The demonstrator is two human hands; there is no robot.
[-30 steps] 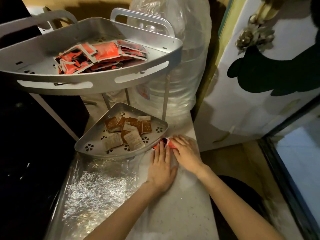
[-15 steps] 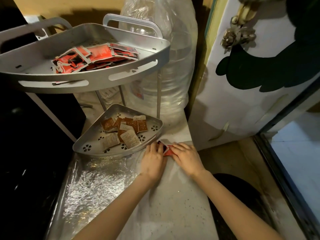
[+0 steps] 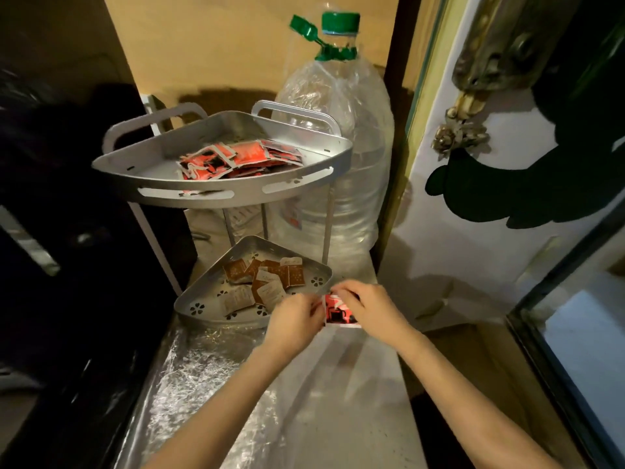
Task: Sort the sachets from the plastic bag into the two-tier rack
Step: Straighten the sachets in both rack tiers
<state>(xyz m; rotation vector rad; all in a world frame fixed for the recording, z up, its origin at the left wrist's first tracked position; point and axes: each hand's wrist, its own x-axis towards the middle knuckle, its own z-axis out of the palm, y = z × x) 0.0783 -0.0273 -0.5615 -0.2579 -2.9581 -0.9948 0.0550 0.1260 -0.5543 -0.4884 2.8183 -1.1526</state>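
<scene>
A silver two-tier corner rack stands on the counter. Its upper tier (image 3: 162,194) carries a pile of red sachets (image 3: 236,159). Its lower tier (image 3: 199,306) holds several brown sachets (image 3: 267,279). Just right of the lower tier, both hands hold a red and black sachet (image 3: 338,311) lifted off the counter. My left hand (image 3: 296,321) pinches its left edge and my right hand (image 3: 368,308) pinches its top right. A clear plastic bag (image 3: 189,374) lies flat and crinkled on the counter in front of the rack.
A large clear water bottle (image 3: 338,157) with a green cap stands right behind the rack. A white door (image 3: 473,252) with a dark decal and a metal latch closes in the right side. Dark furniture (image 3: 67,231) lies to the left. The counter (image 3: 355,401) is narrow.
Both hands were pressed flat over the red sachet on the counter; now they have raised it, pinched between their fingers. The view has tilted up, showing the bottle's cap.
</scene>
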